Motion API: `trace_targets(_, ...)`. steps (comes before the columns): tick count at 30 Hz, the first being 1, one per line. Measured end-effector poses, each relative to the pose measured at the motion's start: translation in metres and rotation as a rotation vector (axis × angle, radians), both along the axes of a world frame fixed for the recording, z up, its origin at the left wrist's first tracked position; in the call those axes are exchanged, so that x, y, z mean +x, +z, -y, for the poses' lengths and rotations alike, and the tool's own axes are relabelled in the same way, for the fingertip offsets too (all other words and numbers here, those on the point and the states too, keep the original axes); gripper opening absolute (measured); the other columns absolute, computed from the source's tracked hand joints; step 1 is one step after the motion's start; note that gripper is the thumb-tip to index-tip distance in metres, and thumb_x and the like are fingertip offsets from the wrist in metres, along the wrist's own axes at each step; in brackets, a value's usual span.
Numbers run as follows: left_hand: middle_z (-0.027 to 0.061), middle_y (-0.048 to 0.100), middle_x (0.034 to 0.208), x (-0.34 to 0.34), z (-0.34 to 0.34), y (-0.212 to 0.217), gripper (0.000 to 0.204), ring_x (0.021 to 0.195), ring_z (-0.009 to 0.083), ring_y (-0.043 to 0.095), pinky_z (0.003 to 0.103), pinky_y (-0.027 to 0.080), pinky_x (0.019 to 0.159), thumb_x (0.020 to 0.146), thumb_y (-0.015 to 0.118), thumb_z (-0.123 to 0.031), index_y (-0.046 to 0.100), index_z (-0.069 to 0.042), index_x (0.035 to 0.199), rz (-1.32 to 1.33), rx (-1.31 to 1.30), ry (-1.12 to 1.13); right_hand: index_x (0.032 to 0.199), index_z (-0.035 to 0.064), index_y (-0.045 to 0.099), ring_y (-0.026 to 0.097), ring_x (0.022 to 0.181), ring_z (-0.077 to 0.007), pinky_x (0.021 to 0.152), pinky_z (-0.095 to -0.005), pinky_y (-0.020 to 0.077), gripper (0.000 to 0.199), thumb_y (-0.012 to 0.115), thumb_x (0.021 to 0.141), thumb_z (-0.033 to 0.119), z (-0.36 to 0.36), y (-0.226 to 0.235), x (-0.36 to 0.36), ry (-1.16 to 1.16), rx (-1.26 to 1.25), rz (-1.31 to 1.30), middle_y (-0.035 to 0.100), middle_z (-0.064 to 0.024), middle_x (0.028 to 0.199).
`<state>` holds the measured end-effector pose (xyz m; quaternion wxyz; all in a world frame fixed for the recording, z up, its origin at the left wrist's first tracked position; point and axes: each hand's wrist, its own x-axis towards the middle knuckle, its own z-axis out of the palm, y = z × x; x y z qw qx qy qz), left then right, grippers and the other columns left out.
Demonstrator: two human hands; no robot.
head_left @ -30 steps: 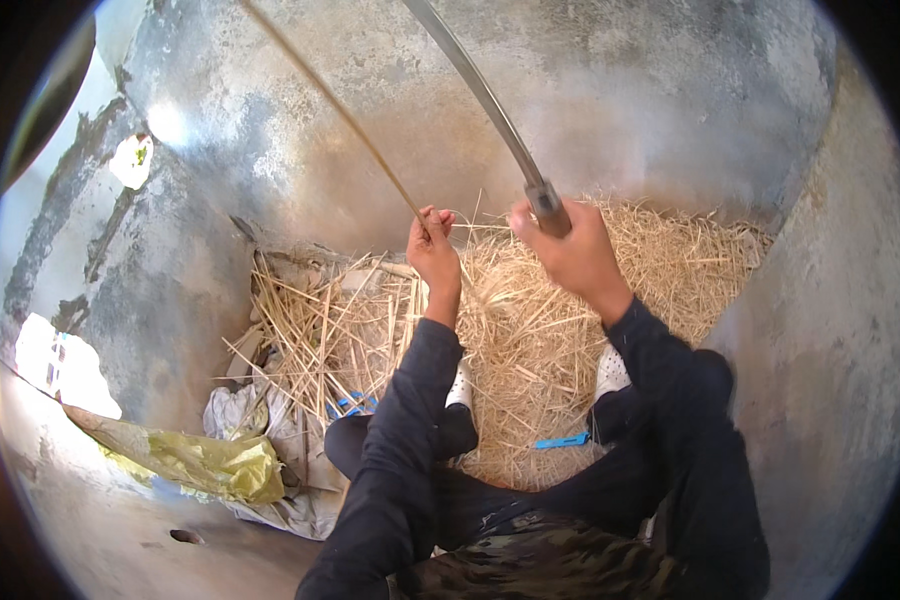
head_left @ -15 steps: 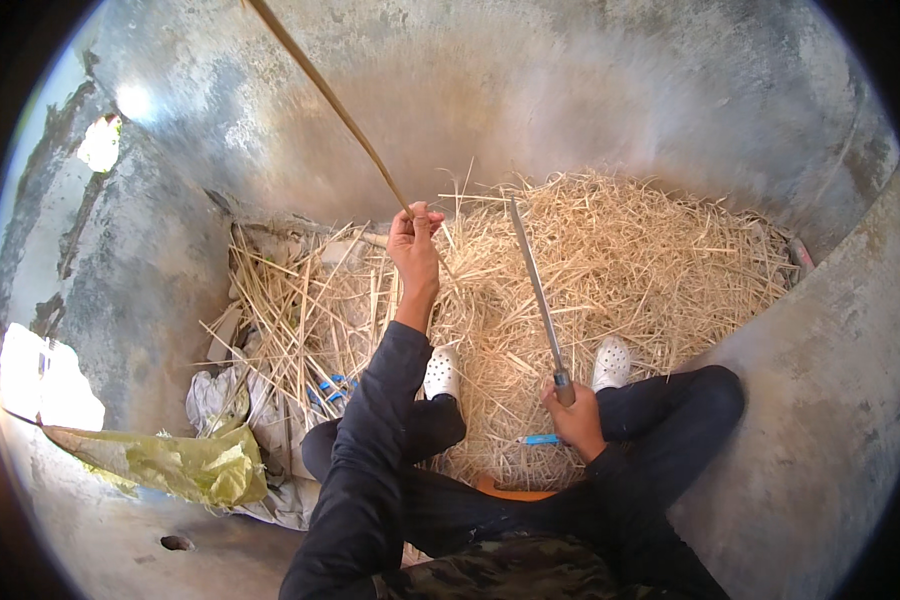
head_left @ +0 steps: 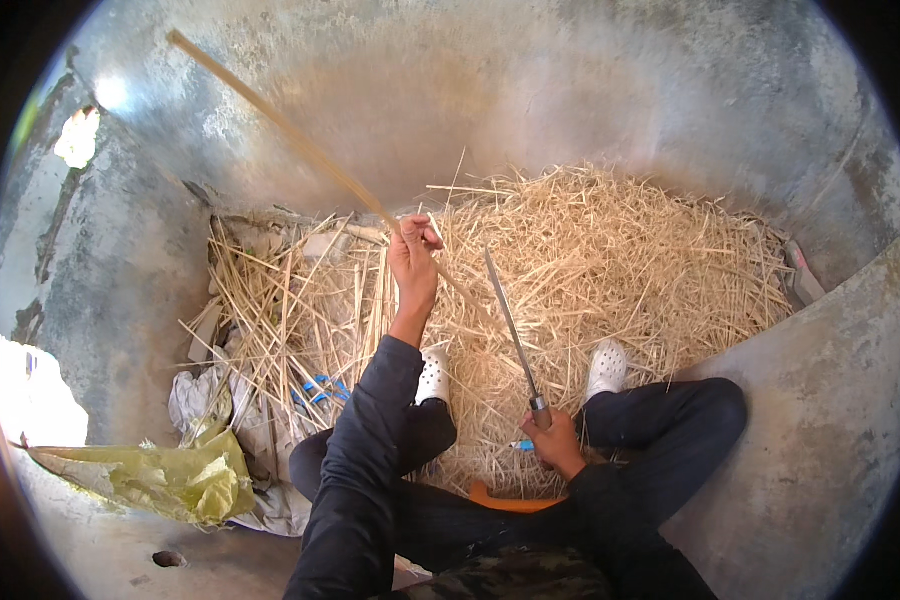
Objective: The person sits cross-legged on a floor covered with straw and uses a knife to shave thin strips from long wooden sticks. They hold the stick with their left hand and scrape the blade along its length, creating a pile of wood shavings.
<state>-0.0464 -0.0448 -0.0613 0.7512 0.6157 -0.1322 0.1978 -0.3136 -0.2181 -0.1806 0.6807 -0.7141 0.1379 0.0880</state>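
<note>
Thin tan strip (head_left: 280, 125) slants up and leftward from the left hand (head_left: 416, 248) of a person in dark sleeves, its upper end in front of a mottled grey wall (head_left: 530, 90). The left grip is closed, thumb and fingers pinching the strip near its lower end. The right hand (head_left: 558, 440), lower and nearer the body, has its grip wrapped around the handle of a long-bladed knife (head_left: 510, 325), the blade pointing up and slightly left. Whether the strip's lower end touches the blade cannot be told.

Beneath both spreads a thick heap of pale shavings (head_left: 630, 260). A blue object (head_left: 523, 445), partly hidden, shows beside the right hand. White perforated shoes (head_left: 607, 368) stand on the shavings, below bent knees, and an orange piece (head_left: 515, 503) shows between the legs. Longer loose strips (head_left: 285, 300) lie crisscrossed at left, near a whitish sack (head_left: 198, 402) and a crumpled yellow-green sheet (head_left: 155, 480).
</note>
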Motion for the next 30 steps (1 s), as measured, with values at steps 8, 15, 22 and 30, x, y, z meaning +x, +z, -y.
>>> trace_targets(8, 0.0019, 0.058, 0.079, 0.002, 0.001, 0.005, 0.038, 0.072, 0.0081, 0.055, 0.022, 0.046, 0.067, 0.103, 0.038, -0.035, 0.057, -0.002, 0.103, 0.001, 0.029, -0.004, 0.085, -0.0004, 0.058, 0.048, 0.036, -0.0117, 0.035, -0.0274, 0.0369, 0.015, 0.066, 0.084, 0.012, -0.018, -0.024, 0.008, 0.004, -0.019, 0.026, 0.051, -0.0024, 0.053)
trace_targets(15, -0.0019, 0.041, 0.064, -0.008, -0.005, 0.026, 0.042, 0.057, 0.0071, 0.039, 0.023, 0.034, 0.053, 0.103, 0.035, -0.042, 0.047, -0.007, 0.082, 0.088, 0.04, -0.098, 0.081, -0.0022, 0.06, 0.059, 0.058, -0.0211, 0.057, -0.0365, 0.0455, 0.02, 0.065, 0.081, 0.017, -0.034, -0.011, 0.02, 0.06, -0.027, -0.135, 0.058, -0.0105, 0.062)
trace_targets(22, -0.0016, 0.034, 0.056, -0.006, -0.003, -0.005, 0.054, 0.047, 0.008, 0.029, 0.024, 0.023, 0.044, 0.1, 0.035, -0.05, 0.036, -0.01, 0.065, 0.036, -0.185, -0.197, 0.08, -0.0015, 0.058, 0.059, 0.06, -0.0231, 0.058, -0.0369, 0.0444, 0.024, 0.065, 0.083, 0.021, -0.053, 0.001, 0.039, 0.045, -0.095, 0.011, 0.058, -0.012, 0.064)
trace_targets(30, -0.0024, 0.03, 0.054, 0.004, -0.005, -0.003, 0.057, 0.045, 0.0079, 0.026, 0.025, 0.021, 0.042, 0.097, 0.037, -0.057, 0.033, -0.011, 0.063, -0.013, -0.219, -0.039, 0.084, -0.0018, 0.059, 0.057, 0.051, -0.0278, 0.052, -0.0373, 0.0444, 0.032, 0.064, 0.088, 0.03, -0.08, -0.018, 0.065, -0.128, -0.183, 0.256, 0.056, -0.0121, 0.057)
